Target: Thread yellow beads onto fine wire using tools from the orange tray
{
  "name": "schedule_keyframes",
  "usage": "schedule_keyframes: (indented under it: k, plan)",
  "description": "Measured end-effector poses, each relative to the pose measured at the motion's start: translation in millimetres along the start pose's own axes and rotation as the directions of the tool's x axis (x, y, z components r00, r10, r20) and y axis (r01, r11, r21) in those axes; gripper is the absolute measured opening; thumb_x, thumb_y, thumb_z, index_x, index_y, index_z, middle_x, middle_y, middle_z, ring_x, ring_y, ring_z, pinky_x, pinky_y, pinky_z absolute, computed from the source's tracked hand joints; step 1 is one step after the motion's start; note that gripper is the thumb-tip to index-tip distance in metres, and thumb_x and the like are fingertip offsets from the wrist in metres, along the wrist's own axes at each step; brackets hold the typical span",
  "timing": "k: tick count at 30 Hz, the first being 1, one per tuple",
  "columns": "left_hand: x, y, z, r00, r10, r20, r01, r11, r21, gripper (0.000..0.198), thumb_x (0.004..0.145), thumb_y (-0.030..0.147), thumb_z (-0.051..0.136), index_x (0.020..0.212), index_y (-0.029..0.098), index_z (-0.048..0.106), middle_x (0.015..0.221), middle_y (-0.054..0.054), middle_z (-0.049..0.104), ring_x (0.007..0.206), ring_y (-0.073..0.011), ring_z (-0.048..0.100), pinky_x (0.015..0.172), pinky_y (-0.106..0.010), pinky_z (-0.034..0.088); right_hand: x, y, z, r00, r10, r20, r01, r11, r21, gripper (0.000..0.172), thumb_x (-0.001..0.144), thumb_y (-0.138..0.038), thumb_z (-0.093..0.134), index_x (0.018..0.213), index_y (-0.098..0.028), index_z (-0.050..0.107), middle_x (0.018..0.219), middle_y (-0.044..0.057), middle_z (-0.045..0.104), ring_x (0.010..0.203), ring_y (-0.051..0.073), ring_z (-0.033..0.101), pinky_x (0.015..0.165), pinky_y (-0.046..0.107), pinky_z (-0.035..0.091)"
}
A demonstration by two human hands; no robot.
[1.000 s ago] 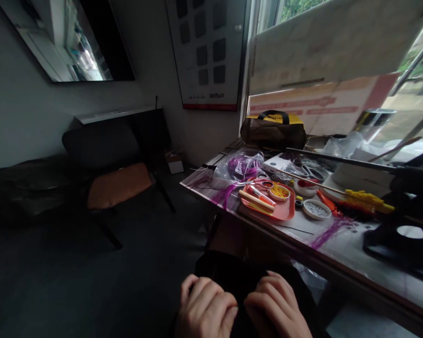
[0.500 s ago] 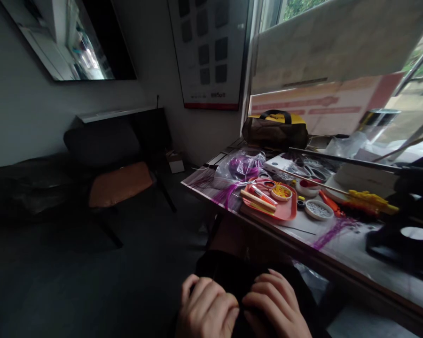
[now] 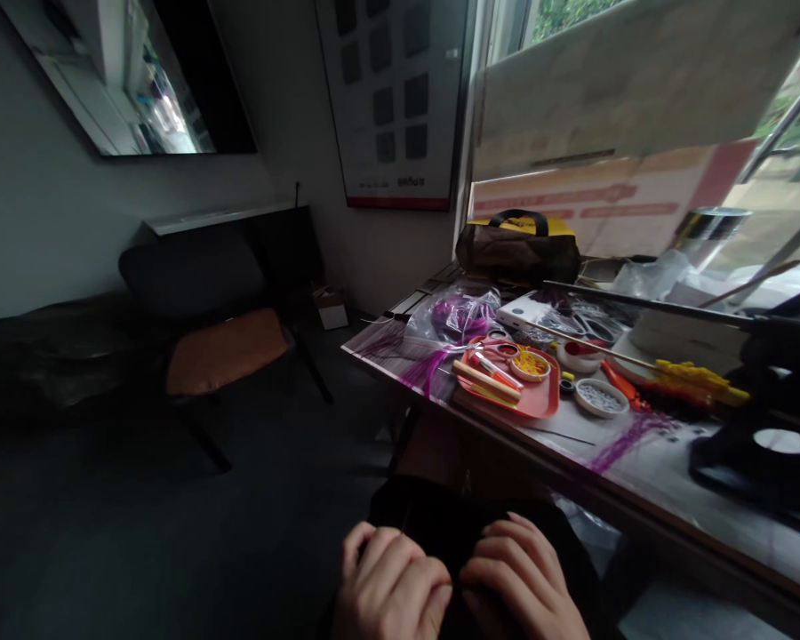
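Little has been moved; left hand (image 3: 395, 578) and right hand (image 3: 524, 569) are half-curled, any hold hidden; the seemingly light, stiff tray (image 3: 542, 398) is best rim-held.

The lower edge crops the left hand (image 3: 395, 582) and right hand (image 3: 521, 578)

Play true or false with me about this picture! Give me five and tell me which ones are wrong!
1. The red tray is on the table. True.
2. Both hands are touching the red tray. False: the left hand and the right hand are side by side, away from it.
3. A small bowl of yellow bits is on the red tray. True.
4. The chair seat is bright blue. False: it's orange-brown.
5. The bag has a black handle. True.
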State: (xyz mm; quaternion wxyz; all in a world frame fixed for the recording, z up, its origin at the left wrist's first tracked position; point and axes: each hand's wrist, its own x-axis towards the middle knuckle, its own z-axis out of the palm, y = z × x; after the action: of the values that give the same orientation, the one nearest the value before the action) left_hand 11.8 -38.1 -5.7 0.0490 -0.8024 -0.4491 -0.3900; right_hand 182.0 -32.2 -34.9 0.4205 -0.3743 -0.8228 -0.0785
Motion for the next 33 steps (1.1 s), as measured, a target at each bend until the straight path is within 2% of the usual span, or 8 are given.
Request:
schedule_keyframes:
  k: [12,16,22,24,26,27,28,33]
  plan:
    - [1,0,2.6,0.999,0.011,-0.043,-0.012,1.0,-0.019,0.033,0.088,0.022,0.039,0.06,0.021,0.055,0.05,0.004,0.052,0.053,-0.0134,0.048,0.072,-0.031,0.032,5,-2,-1,1.0,0.006,-0.006,-0.006,1.0,0.022,0.009,0.076,-0.018,0.062,0.078,-0.023,0.055,0.064,-0.003,0.064,0.068,0.018,0.062,0.079,0.034,0.042]
    - [-1,1,0.5,1.0,-0.001,0.015,0.002,0.999,-0.035,0.027,0.087,0.021,0.042,0.064,0.02,0.056,0.053,0.003,0.054,0.056,-0.0139,0.049,0.074,-0.032,0.032,5,-5,-1,0.998,0.027,-0.061,-0.026,1.0,0.015,0.004,0.078,-0.022,0.059,0.08,-0.022,0.055,0.066,-0.002,0.065,0.068,0.019,0.062,0.076,0.035,0.044]
    - [11,-1,-0.3,0.997,-0.047,0.066,0.064,0.959,-0.276,0.035,0.087,0.045,0.039,0.073,0.019,0.058,0.054,0.001,0.051,0.057,-0.0156,0.047,0.067,-0.031,0.034,19,21,-26,0.977,0.194,-0.088,-0.196,0.98,-0.025,0.008,0.083,-0.024,0.052,0.089,-0.021,0.056,0.08,0.005,0.066,0.082,0.022,0.059,0.073,0.035,0.046]
    - [22,-1,0.0,0.983,-0.126,0.133,0.174,0.874,-0.454,0.04,0.087,0.048,0.038,0.066,0.019,0.058,0.054,0.001,0.05,0.056,-0.0144,0.046,0.061,-0.029,0.033,41,44,-38,0.941,0.335,-0.054,-0.338,0.94,-0.05,0.012,0.088,-0.023,0.044,0.085,-0.021,0.056,0.079,0.005,0.065,0.077,0.021,0.058,0.069,0.034,0.045]
    - [33,0,1.0,0.938,-0.253,0.237,0.346,0.723,-0.598,0.043,0.086,0.047,0.04,0.059,0.018,0.057,0.054,0.001,0.047,0.053,-0.0129,0.044,0.056,-0.027,0.031,71,68,-45,0.882,0.462,0.087,-0.439,0.876,-0.201,0.018,0.088,-0.023,0.043,0.081,-0.019,0.059,0.085,0.007,0.065,0.08,0.021,0.058,0.07,0.032,0.045]
    - [38,1,1.9,0.904,-0.317,0.288,0.427,0.629,-0.649,0.045,0.086,0.048,0.04,0.056,0.018,0.056,0.053,0.002,0.044,0.051,-0.0122,0.042,0.054,-0.027,0.03,87,79,-47,0.809,0.524,0.266,-0.436,0.839,-0.327,0.018,0.089,-0.021,0.044,0.082,-0.019,0.061,0.093,0.007,0.065,0.089,0.021,0.058,0.075,0.031,0.045]
    - [43,2,2.9,0.867,-0.373,0.331,0.492,0.531,-0.69,0.047,0.085,0.048,0.04,0.053,0.018,0.055,0.051,0.002,0.041,0.05,-0.0116,0.039,0.052,-0.027,0.028,102,90,-46,0.774,0.538,0.334,-0.42,0.831,-0.366,0.018,0.087,-0.018,0.047,0.079,-0.019,0.062,0.092,0.007,0.065,0.087,0.02,0.059,0.074,0.029,0.045]
    - [54,5,7.7,0.739,-0.515,0.435,0.594,0.194,-0.781,0.049,0.082,0.052,0.044,0.048,0.018,0.053,0.048,0.003,0.035,0.049,-0.0116,0.032,0.052,-0.027,0.023,152,124,-28,0.603,0.654,0.458,-0.43,0.749,-0.503,0.016,0.087,-0.022,0.053,0.079,-0.013,0.063,0.083,0.005,0.065,0.078,0.017,0.062,0.069,0.033,0.049]
